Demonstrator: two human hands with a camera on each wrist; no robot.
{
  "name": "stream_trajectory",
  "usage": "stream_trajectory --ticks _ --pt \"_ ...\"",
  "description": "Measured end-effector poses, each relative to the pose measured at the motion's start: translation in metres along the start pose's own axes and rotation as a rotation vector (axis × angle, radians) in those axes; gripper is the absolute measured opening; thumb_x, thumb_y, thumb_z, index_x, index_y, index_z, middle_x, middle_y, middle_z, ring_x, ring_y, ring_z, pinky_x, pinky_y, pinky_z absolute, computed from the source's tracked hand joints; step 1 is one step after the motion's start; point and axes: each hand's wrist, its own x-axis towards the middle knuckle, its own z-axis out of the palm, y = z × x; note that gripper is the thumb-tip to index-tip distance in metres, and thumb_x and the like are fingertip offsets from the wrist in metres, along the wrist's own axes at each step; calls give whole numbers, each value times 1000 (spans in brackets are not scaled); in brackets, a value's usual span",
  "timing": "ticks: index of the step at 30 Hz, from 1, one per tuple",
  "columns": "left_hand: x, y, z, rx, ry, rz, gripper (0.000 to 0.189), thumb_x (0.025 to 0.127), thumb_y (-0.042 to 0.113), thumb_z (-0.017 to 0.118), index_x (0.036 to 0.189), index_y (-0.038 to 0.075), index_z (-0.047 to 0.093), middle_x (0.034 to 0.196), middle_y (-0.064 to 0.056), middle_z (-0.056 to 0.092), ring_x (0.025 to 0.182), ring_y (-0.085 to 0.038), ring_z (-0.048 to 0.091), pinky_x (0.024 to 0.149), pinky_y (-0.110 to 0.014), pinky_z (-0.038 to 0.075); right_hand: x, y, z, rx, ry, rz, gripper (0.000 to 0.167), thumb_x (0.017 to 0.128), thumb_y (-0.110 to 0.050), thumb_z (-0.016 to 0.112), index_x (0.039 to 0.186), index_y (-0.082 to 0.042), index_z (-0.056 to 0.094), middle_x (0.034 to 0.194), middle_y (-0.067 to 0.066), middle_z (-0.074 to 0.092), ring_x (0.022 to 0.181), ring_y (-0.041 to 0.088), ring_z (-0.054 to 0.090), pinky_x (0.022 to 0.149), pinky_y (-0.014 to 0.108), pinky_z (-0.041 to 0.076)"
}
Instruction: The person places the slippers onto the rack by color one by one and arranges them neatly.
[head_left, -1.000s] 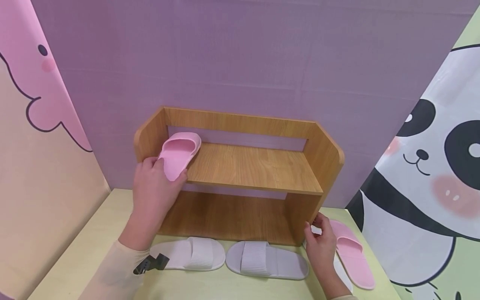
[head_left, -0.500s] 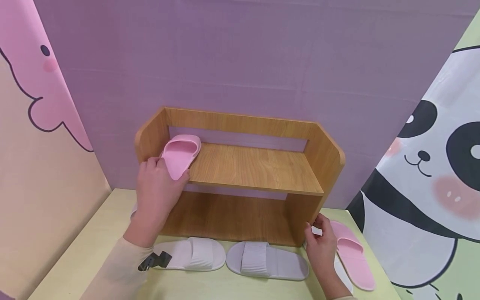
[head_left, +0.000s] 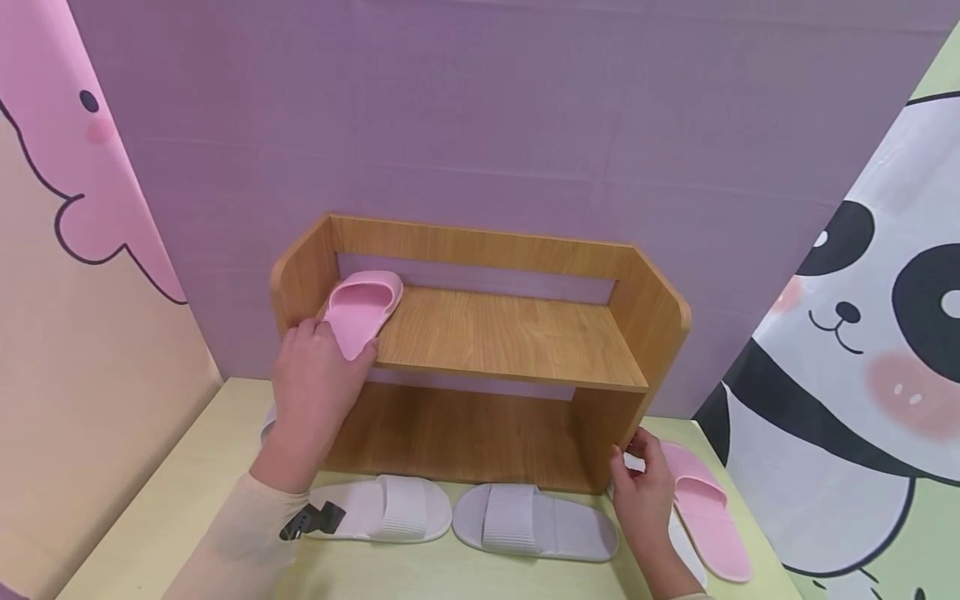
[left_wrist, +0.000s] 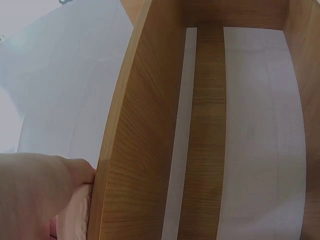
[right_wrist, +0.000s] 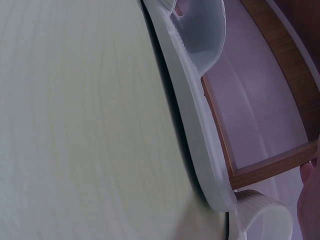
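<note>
My left hand (head_left: 318,392) grips the heel end of a pink slipper (head_left: 356,312), fingers on its left and thumb on its right. The slipper lies on the upper board of a two-tier wooden rack (head_left: 510,333), at the left end, toe toward the back. In the left wrist view, the slipper's heel (left_wrist: 75,212) sits against the board's front edge, partly behind the hand. Down at the rack's right side, my right hand (head_left: 647,492) pinches the front edge of the side panel between thumb and fingers.
In front of the rack lie a white slipper (head_left: 405,508) and a grey slipper (head_left: 536,521). To its right are a pink slipper (head_left: 708,512) and a white slipper (head_left: 684,554), partly hidden by the right hand. Another pale slipper (head_left: 267,423) peeks out behind the left wrist.
The pink slipper and my left hand have settled slightly lower and to the right. A pale slipper's edge now shows behind the left wrist. My right hand stays on the panel.
</note>
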Motion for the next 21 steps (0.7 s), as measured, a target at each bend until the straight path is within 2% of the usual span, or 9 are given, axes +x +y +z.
stream_trajectory --ticks 9,21 --pt "-3 1 1 17 1 -15 74 94 45 83 128 -18 65 121 -33 66 110 -47 61 89 -61 62 -2 -2 0 12 -2 9 38 99 7 73 136 0 67 114 15 76 101 -1 64 73 7 53" --pt "-6 1 1 20 11 -14 76 94 44 85 133 -18 63 130 -33 65 115 -47 61 95 -62 62 -1 1 0 5 -3 6 38 100 5 73 138 0 67 116 13 76 102 0 63 75 6 53"
